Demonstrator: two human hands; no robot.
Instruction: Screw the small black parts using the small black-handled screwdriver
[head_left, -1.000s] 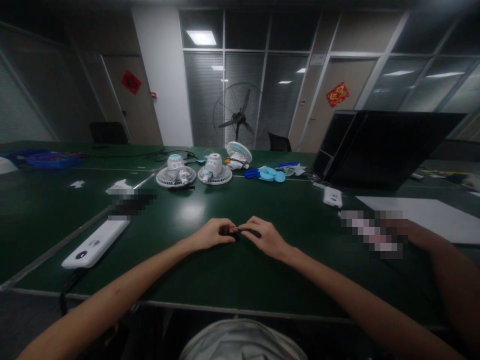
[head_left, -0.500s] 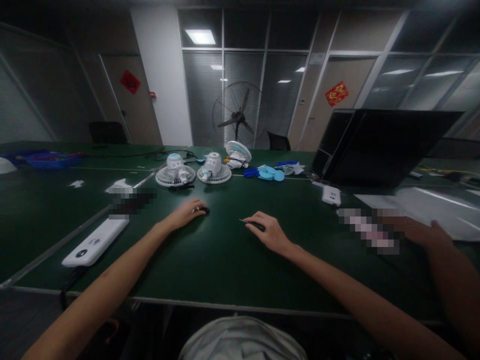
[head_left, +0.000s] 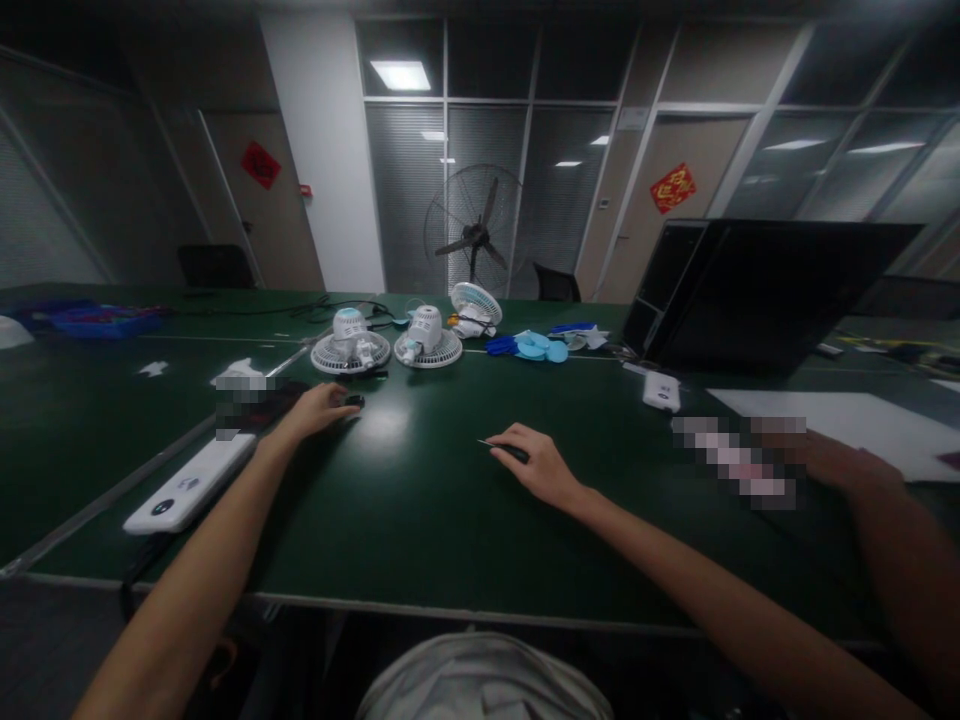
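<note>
My right hand [head_left: 536, 462] is closed round a small screwdriver [head_left: 510, 450] with a dark handle, its thin metal shaft pointing left over the green table [head_left: 420, 530]. At the left, my left hand [head_left: 321, 408] grips a small black piece [head_left: 354, 402] between thumb and fingers; its exact kind does not show. Just beyond that hand lie two small white fans, a left one [head_left: 350, 345] and a right one [head_left: 427, 340], both face down. Behind them a third white fan [head_left: 475, 308] rests tilted.
A white power bank-like device [head_left: 187, 485] lies at left, with a cable. Blue fan parts [head_left: 536, 346] sit behind centre. At right are a black monitor [head_left: 780, 290], a white box-shaped device [head_left: 661, 391], a white sheet [head_left: 847, 420] and another person's arm [head_left: 877, 500].
My left hand has moved left with the small black piece, nearer the long white device. My right hand stays put with the screwdriver. The white sheet at right now lies flatter.
</note>
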